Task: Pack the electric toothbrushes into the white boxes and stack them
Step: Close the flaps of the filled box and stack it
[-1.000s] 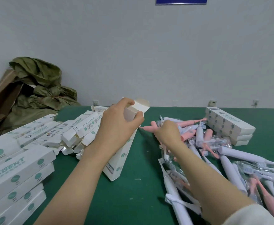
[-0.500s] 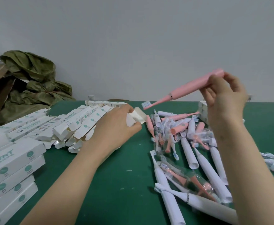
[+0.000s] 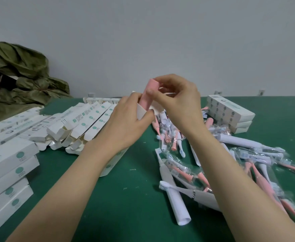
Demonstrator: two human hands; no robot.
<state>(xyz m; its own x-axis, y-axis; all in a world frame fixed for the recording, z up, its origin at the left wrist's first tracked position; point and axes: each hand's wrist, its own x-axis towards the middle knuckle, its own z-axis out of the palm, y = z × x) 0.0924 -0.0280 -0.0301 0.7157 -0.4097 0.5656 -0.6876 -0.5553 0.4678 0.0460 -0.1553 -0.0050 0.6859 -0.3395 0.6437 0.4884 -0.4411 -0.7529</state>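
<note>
My left hand (image 3: 125, 123) grips the open upper end of a long white box (image 3: 114, 161), tilted with its lower end toward me on the green table (image 3: 125, 206). A pink electric toothbrush (image 3: 147, 95) stands head-down in the box's mouth, its butt end sticking out. My right hand (image 3: 176, 102) pinches that butt end from above. The brush's head is hidden inside the box. A heap of pink and white toothbrushes (image 3: 204, 165), many in clear wrap, lies to the right.
Open empty white boxes (image 3: 83, 123) lie in a row at the left middle. Closed boxes are stacked at the near left (image 3: 7, 172) and at the far right (image 3: 230, 114). Crumpled olive cloth (image 3: 21, 75) and a cardboard carton sit at the far left by the wall.
My right hand picked a pink toothbrush from the heap, raised it, turned it head-down and brought it left into the mouth of the box that my left hand holds.
</note>
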